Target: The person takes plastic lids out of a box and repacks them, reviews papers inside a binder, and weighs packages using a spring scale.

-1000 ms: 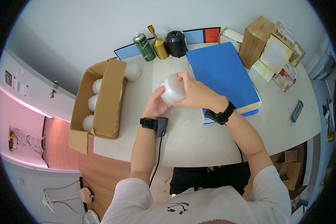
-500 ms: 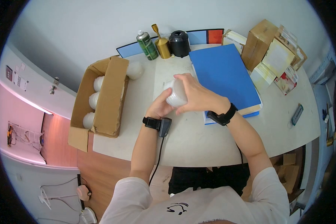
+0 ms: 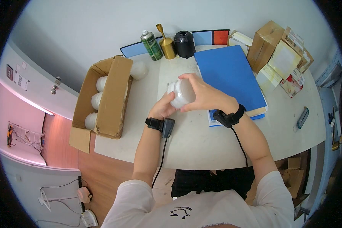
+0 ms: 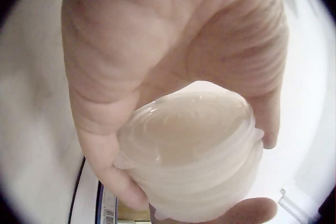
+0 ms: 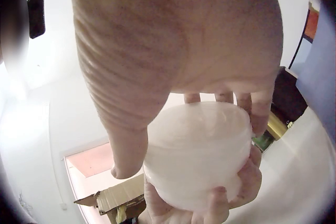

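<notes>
Between my two hands, above the table, is a stack of round, translucent white plastic lids [image 3: 183,93] with small tabs at the rims. My left hand [image 3: 163,107] grips its left end, thumb on the near side. Curled round the other end is my right hand [image 3: 208,95], fingers over the far side and thumb at the near edge. In the left wrist view the ridged stack [image 4: 189,155] sits between fingers and thumb. The right wrist view shows the stack's smooth round end [image 5: 202,124] facing the right palm, with left fingers beneath.
An open cardboard box [image 3: 114,97] with several white stacks [image 3: 97,100] stands at left, a clear plastic bundle [image 3: 139,70] beside it. A spray can [image 3: 152,45], gold vase [image 3: 167,47] and black container [image 3: 184,44] line the back. A blue binder [image 3: 231,76] and small boxes [image 3: 265,45] lie right.
The stack has turned slightly in my hands and moved a little to the right. Both hands keep their grip. The head view has shifted slightly.
</notes>
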{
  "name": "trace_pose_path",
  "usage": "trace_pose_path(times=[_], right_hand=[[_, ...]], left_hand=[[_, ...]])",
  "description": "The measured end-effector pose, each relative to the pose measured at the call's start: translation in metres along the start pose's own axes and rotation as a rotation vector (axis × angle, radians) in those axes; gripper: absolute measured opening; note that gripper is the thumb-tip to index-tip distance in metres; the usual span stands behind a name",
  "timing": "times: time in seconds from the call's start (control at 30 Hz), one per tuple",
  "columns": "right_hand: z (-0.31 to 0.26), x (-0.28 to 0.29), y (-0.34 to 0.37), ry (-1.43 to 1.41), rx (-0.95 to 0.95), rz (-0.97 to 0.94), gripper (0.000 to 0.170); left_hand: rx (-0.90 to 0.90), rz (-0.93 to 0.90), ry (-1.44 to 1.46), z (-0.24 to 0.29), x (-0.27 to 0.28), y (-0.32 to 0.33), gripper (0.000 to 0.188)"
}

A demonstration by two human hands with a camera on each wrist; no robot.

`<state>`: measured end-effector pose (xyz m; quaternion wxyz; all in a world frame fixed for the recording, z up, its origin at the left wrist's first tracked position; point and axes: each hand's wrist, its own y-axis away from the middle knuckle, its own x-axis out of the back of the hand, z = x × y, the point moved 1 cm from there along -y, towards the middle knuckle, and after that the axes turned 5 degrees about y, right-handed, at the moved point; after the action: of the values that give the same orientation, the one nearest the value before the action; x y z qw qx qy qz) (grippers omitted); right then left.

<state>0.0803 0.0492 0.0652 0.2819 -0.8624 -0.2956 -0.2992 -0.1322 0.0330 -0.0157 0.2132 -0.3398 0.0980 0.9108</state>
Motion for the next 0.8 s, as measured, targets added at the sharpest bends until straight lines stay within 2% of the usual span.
trace_pose_path(times=[0.2,0.3,0.5,0.57,0.8], right_hand=[[0.004,0.004,-0.001,-0.101,-0.013,0.039,0.098],[0.003,0.003,-0.001,-0.097,0.005,0.02,0.098],[0.001,0.0,-0.003,-0.055,0.071,-0.025,0.095],[0.001,-0.002,-0.002,-0.05,0.084,-0.004,0.094],[0.001,-0.004,-0.003,-0.088,0.068,0.026,0.097]], left_hand=[[-0.017,0.027,-0.042,0.009,-0.01,0.003,0.086],[-0.026,0.013,-0.089,0.01,-0.012,0.001,0.092],[-0.043,-0.168,-0.077,0.003,-0.007,-0.002,0.094],[-0.033,-0.04,-0.081,0.002,-0.009,-0.001,0.095],[-0.051,0.003,-0.092,0.004,-0.013,0.002,0.095]])
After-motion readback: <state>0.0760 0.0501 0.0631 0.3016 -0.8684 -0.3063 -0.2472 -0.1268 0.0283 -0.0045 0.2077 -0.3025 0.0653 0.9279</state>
